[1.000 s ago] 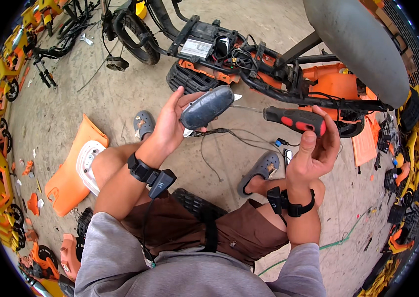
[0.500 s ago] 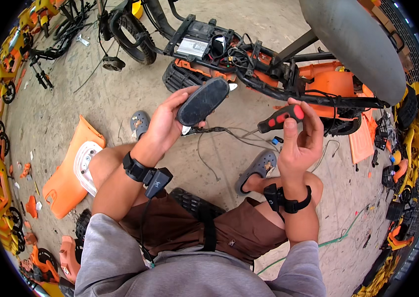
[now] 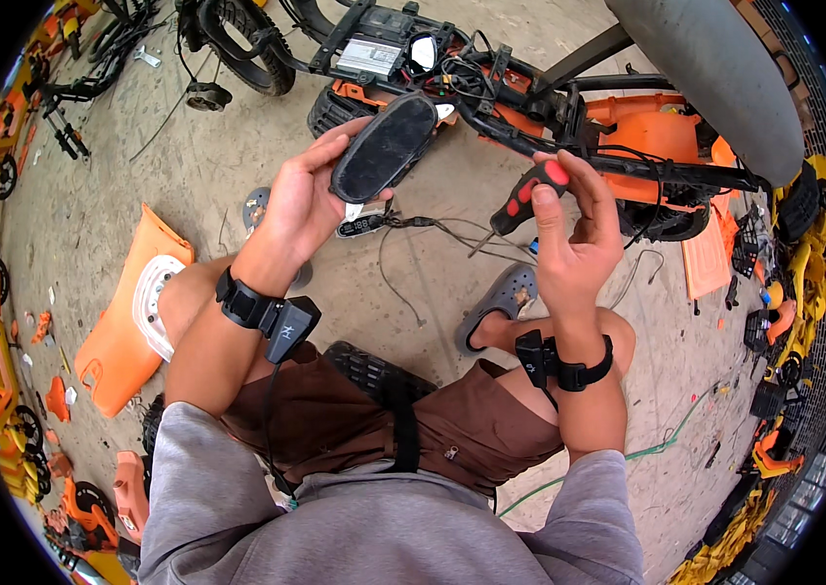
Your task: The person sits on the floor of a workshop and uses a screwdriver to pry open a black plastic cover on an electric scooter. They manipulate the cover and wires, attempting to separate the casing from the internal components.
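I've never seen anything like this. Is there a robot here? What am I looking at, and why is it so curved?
There is no robot: these are a person's own bare hands. The camera is worn on the head and looks down; its very wide lens bends straight edges near the rim.

The left hand holds a black oval part with white tabs. The fingers of the right hand hold a black and red screwdriver, its tip apart from that part. Each wrist wears a black band.

On the concrete floor lie an orange panel at left and a thin green line at right. Beyond the hands is a stripped vehicle frame with exposed wiring.
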{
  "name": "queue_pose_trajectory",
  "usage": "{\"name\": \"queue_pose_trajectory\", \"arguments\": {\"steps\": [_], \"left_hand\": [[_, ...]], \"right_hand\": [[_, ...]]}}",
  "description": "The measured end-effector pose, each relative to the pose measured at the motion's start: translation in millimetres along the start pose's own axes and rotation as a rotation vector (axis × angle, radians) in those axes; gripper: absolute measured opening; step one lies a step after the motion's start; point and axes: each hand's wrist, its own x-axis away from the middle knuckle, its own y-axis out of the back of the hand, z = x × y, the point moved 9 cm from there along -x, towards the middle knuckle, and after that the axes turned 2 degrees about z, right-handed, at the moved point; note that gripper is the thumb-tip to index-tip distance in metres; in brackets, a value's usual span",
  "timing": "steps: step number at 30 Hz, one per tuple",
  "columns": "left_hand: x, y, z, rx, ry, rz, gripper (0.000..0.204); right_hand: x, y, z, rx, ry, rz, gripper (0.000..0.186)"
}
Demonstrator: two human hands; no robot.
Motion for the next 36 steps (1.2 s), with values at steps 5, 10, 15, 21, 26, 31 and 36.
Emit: {"name": "queue_pose_trajectory", "arguments": {"steps": [5, 10, 15, 21, 26, 31, 36], "left_hand": [[1.3, -10.1, 2.0, -0.035, 0.026, 0.056, 0.048], [-2.8, -17.7, 2.1, 0.016, 0.023, 0.111, 0.053], [-3.6, -30.5, 0.1, 0.066, 0.022, 0.168, 0.053], [-2.7, -39.0, 1.0, 0.105, 0.027, 0.203, 0.052], [-3.1, -41.7, 3.4, 0.098, 0.034, 0.197, 0.051], [-6.3, -32.0, 8.4, 0.041, 0.060, 0.160, 0.051], [-4.5, -25.3, 6.7, 0.009, 0.051, 0.105, 0.052]], "right_hand": [[0.7, -6.7, 2.7, 0.034, 0.010, 0.050, 0.034], [0.4, -10.5, -3.1, 0.047, -0.051, 0.097, 0.033], [0.6, -14.5, -6.9, 0.071, -0.067, 0.125, 0.036], [4.2, -20.2, -10.8, 0.147, -0.103, 0.237, 0.036], [5.0, -19.0, -9.5, 0.180, -0.111, 0.260, 0.034], [2.2, -15.9, -9.3, 0.146, -0.131, 0.250, 0.034], [0.4, -11.6, -10.0, 0.119, -0.160, 0.234, 0.034]]}}
